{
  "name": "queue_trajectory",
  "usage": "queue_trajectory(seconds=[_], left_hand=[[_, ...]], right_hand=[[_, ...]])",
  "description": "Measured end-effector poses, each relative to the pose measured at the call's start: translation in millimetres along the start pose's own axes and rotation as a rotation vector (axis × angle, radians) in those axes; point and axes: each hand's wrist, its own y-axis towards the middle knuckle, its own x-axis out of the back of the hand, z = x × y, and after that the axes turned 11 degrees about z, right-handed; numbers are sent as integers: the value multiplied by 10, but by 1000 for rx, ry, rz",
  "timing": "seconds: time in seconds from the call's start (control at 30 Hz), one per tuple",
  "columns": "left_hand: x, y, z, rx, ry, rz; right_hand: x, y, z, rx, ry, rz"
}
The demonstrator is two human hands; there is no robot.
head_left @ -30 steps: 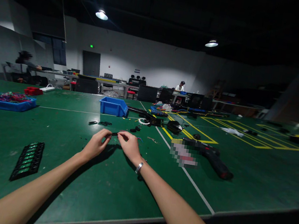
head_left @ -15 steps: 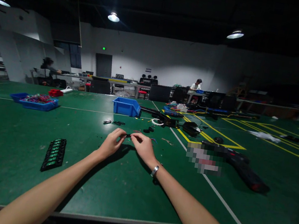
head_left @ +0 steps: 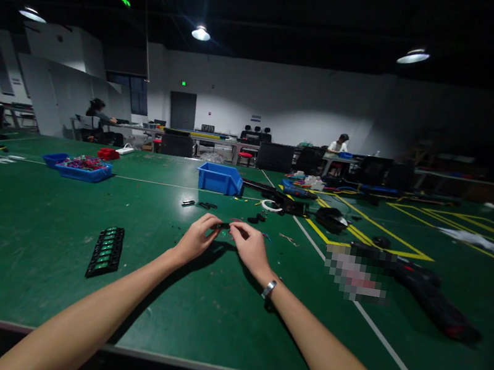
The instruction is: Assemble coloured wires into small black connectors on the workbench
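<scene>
Part: small black piece sat pinched between both hands' fingertips, above the green table
Left hand: fingers closed on it; right hand: likewise

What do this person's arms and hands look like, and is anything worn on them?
Both arms are bare from the frame edge to the fingers: no sleeves and no gloves. The left hand wears nothing. The right hand is bare too, but its wrist carries a silvery metal band, like a watch or bracelet.
</scene>
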Motion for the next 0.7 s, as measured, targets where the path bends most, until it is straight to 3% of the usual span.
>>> queue_trajectory(seconds=[0.47, 0.7], left_hand=[[-40, -18, 32, -9, -21, 48], [-57, -19, 20, -9, -1, 79]], right_hand=[[-24, -31, 106, -10, -5, 51], [-36, -36, 27, 3, -45, 90]])
